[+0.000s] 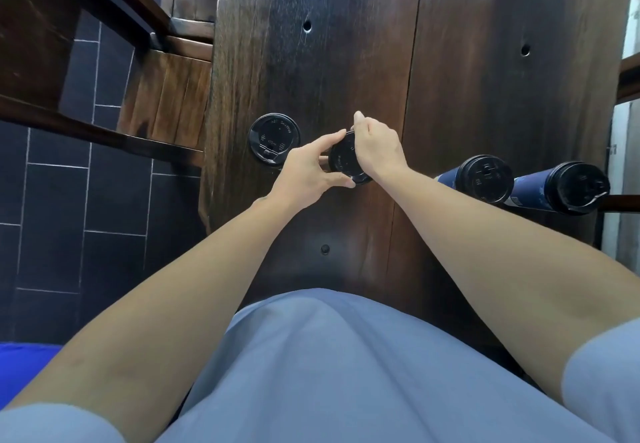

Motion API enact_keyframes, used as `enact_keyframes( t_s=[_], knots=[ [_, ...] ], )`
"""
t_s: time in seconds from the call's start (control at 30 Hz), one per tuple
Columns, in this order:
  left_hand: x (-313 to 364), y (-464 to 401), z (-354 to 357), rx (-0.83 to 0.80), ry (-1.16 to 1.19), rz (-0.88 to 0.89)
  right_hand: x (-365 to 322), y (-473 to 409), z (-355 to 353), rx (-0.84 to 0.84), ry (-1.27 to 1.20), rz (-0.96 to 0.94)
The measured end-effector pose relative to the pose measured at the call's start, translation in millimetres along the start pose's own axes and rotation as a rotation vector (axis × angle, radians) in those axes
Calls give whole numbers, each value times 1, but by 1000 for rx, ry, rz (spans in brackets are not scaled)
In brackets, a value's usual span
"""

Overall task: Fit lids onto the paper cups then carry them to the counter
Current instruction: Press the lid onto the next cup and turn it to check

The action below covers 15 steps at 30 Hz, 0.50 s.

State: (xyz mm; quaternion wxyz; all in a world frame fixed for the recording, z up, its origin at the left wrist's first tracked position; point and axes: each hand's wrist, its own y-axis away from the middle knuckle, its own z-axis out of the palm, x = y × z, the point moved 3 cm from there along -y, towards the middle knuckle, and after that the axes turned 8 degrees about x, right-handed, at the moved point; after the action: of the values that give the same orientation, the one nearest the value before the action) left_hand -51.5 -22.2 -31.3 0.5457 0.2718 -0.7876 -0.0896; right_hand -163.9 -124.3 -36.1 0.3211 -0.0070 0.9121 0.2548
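Between your hands, mid-worktop (pixel 311 61): black lid (pixel 343 158) over cup, cup hidden beneath. Left hand (pixel 304 169) pinches near rim; right hand (pixel 377 148) grips far rim. Press straight down.

Raised lettering is showing on the black lid (pixel 274 138) at the left; it is staying too small to read.

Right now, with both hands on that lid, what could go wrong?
1. Both hands, left hand and right hand, press the lid, and the cup beneath is hidden; uneven pressure might seat it crooked or tip the cup.
2. The two lidded blue cups stand close to the right forearm near the table edge; a pulled-back elbow could knock them.
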Motion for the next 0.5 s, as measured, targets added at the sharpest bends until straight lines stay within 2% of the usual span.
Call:
enact_keyframes(
  t_s=[0.27,0.5],
  knots=[
    [-2,8,3,41,23,37,3,3,7,210,153,-36],
    [-10,7,6,51,44,38,0,4,12,247,220,-68]
  ],
)
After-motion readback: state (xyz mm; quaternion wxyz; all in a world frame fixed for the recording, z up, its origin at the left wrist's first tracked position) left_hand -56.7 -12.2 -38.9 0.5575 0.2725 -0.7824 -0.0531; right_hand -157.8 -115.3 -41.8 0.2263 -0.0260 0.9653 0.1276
